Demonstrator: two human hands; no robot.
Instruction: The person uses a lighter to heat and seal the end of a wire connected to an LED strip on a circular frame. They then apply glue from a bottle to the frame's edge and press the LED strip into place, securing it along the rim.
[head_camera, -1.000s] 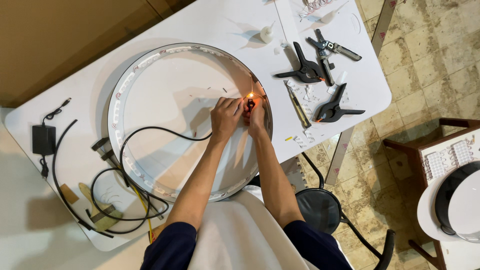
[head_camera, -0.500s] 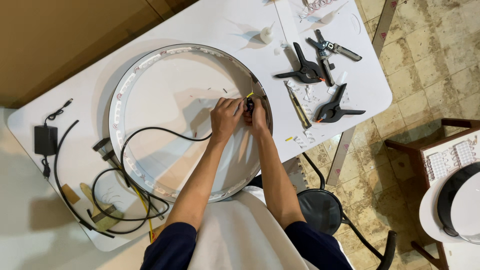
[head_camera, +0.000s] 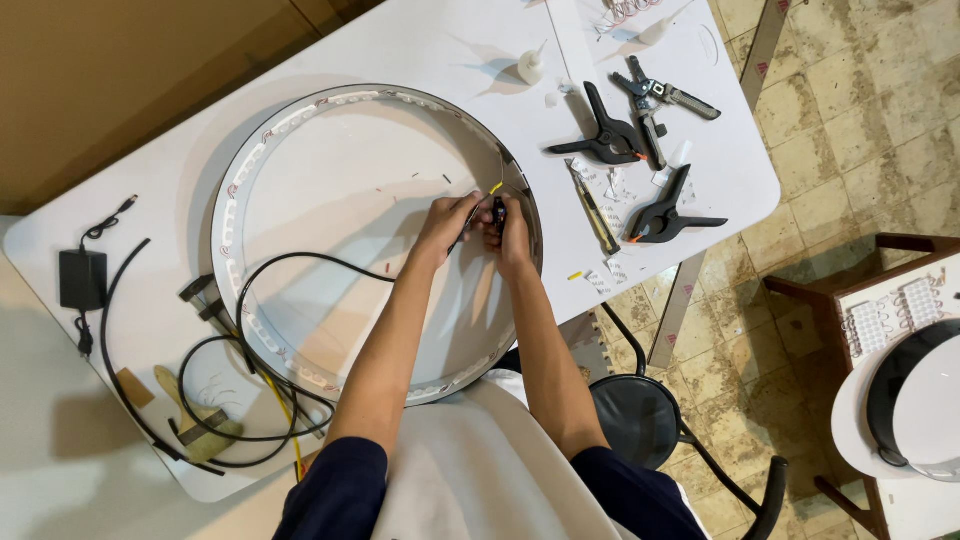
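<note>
A large round lamp frame with a dark rim and a light strip along its inner wall lies flat on the white table. Both my hands are at the inner right side of the rim. My left hand pinches thin wires with a yellow tip. My right hand grips a small black tool held against those wires. A black cable runs from under my left forearm toward the table's left end.
Two black spring clamps, a wire stripper, a slim cutter and a small white bottle lie right of the frame. A black power adapter sits far left. A black chair stands below; another round lamp is at right.
An orange glow at the tool's tip one second ago has gone out. My hands have stayed at the same spot on the rim.
</note>
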